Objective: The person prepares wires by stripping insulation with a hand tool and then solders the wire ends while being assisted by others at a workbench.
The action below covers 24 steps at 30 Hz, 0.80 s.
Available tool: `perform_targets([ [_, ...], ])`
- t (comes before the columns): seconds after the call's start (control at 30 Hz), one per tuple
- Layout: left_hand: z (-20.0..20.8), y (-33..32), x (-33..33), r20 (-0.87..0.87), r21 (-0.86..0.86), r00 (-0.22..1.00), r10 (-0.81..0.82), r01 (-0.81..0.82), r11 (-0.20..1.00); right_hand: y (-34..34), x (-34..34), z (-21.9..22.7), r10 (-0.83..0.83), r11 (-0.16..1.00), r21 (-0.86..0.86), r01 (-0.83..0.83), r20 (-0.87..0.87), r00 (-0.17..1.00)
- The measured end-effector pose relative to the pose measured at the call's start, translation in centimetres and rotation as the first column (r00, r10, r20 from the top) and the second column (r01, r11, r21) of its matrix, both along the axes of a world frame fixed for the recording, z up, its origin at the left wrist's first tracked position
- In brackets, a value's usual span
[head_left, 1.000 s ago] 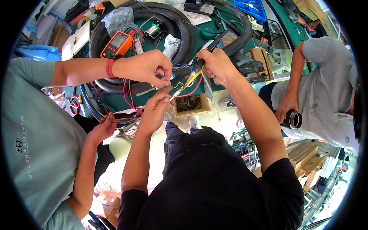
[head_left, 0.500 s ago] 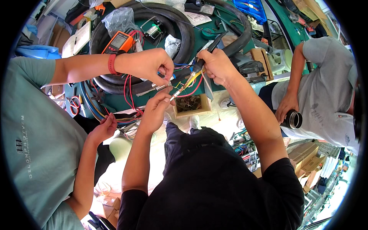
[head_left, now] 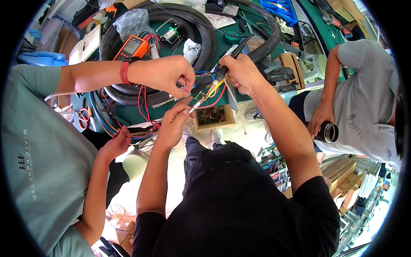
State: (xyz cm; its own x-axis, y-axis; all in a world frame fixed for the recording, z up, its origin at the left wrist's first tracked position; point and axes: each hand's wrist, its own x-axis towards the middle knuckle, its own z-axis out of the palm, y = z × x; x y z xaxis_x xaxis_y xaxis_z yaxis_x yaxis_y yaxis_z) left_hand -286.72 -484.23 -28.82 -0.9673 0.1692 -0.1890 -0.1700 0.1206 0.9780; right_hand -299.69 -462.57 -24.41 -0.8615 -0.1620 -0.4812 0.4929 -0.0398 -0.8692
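Note:
My right hand grips a soldering iron by its dark handle, its tip pointing down-left at a bundle of coloured wires. My left hand pinches the wire end right at the iron's tip. A person on the left in a green shirt reaches in with a hand that wears a red wristband and pinches the same wires from above. That person's other hand holds cables lower left.
An orange multimeter lies on the green bench inside a coil of thick black hose. A small wooden box of wire scraps sits below the hands. Another person in grey at the right holds a black cylinder. Red-handled scissors lie at left.
The hands have stayed close together around the wires. The soldering iron tip has shifted only slightly. Nothing has been picked up or let go.

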Motion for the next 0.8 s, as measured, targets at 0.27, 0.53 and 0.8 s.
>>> perform_targets([
  [0.27, -0.31, 0.02, 0.08, 0.028, 0.098, 0.999, 0.023, -0.026, 0.995, 0.01, -0.12, 0.05, -0.004, 1.000, -0.015, 0.004, 0.012, 1.000],
  [0.53, -0.61, -0.16, -0.01, 0.064, 0.126, 0.998, 0.018, -0.026, 0.992, -0.06, 0.01, 0.29, -0.002, 1.000, -0.012, 0.002, 0.009, 1.000],
  [0.8, -0.43, -0.16, -0.02, 0.029, 0.099, 0.999, 0.013, -0.016, 0.995, 0.00, -0.17, 0.06, 0.000, 1.000, -0.011, 0.000, 0.015, 1.000],
])
